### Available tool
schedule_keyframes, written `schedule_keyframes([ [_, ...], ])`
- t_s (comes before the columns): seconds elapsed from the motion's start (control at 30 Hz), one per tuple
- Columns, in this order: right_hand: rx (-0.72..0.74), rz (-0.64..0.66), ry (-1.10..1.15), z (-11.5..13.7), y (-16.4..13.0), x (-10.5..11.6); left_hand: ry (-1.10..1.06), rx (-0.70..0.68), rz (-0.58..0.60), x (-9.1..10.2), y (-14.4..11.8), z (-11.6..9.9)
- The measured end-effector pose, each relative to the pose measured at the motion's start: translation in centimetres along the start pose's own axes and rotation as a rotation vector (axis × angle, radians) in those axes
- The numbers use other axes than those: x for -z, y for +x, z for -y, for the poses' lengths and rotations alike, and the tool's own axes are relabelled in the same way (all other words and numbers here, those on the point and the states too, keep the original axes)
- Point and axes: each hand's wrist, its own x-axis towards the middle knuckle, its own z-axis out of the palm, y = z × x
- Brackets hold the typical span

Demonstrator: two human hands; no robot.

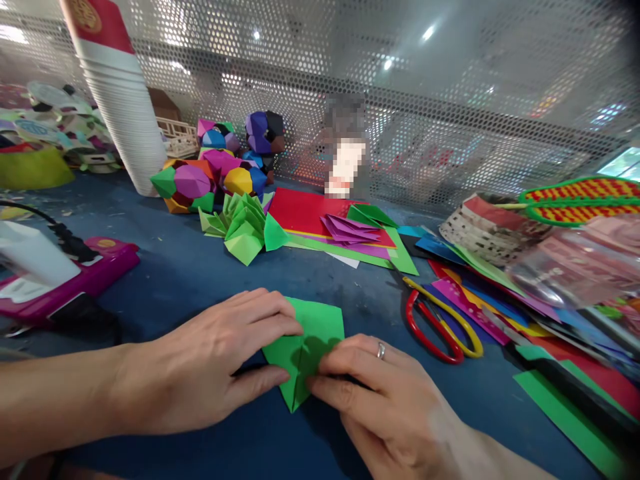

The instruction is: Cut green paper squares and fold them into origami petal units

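Note:
A sheet of green origami paper (pixel 320 327) lies on the blue table in front of me, partly folded, with its lower end drawn to a point and a seam down the middle. My left hand (pixel 215 360) holds its left side, fingers over the upper left edge and thumb on the lower left. At the lower right edge, my right hand (pixel 385 393), with a ring on one finger, pinches the paper between thumb and fingertips. The sheet's covered edges are hidden under my fingers.
Scissors (pixel 440 327) with red and yellow handles lie right of the paper. Folded green pieces (pixel 245 227) and coloured sheets (pixel 305 210) sit behind it. Paper balls (pixel 190 183), stacked cups (pixel 123 100) and a purple power strip (pixel 95 270) stand left; a black-handled knife (pixel 565 380) lies right.

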Motion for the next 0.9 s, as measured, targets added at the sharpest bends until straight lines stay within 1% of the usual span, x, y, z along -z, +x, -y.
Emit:
schedule_keyframes([
  [0.07, -0.006, 0.004, 0.021, -0.2, 0.0, -0.1, -0.026, 0.008, 0.033, 0.1, 0.1, 0.1],
  [0.2, 0.025, 0.024, 0.05, -0.5, 0.0, -0.1, -0.121, 0.023, 0.051, 0.0, 0.4, 0.6],
  [0.33, 0.085, 0.106, 0.062, -0.6, 0.1, 0.2, -0.226, 0.104, 0.07, -0.1, 1.1, 1.0],
  [0.4, 0.137, 0.158, 0.053, -0.6, 0.2, 0.4, -0.243, 0.142, 0.079, 0.0, 1.4, 1.0],
  [0.5, 0.194, 0.197, 0.022, -0.5, 0.3, 0.7, -0.254, 0.175, 0.099, 0.2, 1.9, 0.7],
  [0.63, 0.21, 0.218, 0.014, -0.5, 0.3, 0.8, -0.244, 0.215, 0.142, 0.2, 2.3, 0.4],
  [0.7, 0.209, 0.221, 0.016, -0.4, 0.3, 0.8, -0.234, 0.216, 0.131, 0.0, 2.4, 0.4],
  [0.83, 0.202, 0.24, 0.042, -0.4, 0.4, 0.8, -0.219, 0.211, 0.056, -0.5, 2.3, 0.1],
  [0.9, 0.194, 0.244, 0.057, -0.3, 0.4, 0.8, -0.205, 0.231, 0.056, -0.6, 2.2, -0.1],
])
